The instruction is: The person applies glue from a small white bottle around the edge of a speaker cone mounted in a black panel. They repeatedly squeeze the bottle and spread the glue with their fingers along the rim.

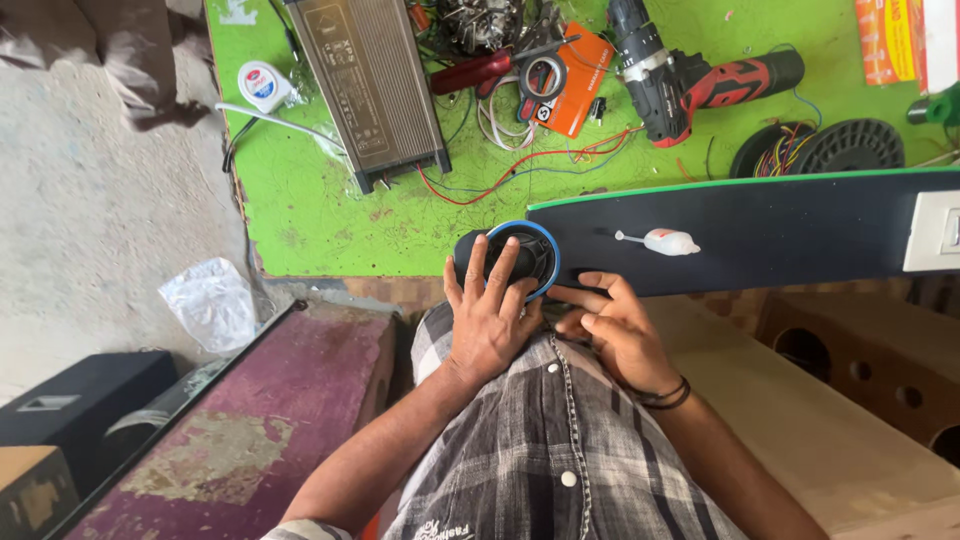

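Left hand (490,325) grips the round black speaker with blue rim (520,258), fingers spread. Keep it seated flat against the dark flat board (760,235). Right hand (620,330), loosely curled and holding nothing, braces the board edge.

Green surface (300,215) lay bare left of the round speaker (515,258); metal box (370,85), red wires (520,165) and drill (700,85) blocked beyond. Black board (780,235) open past the glue tube (665,241).
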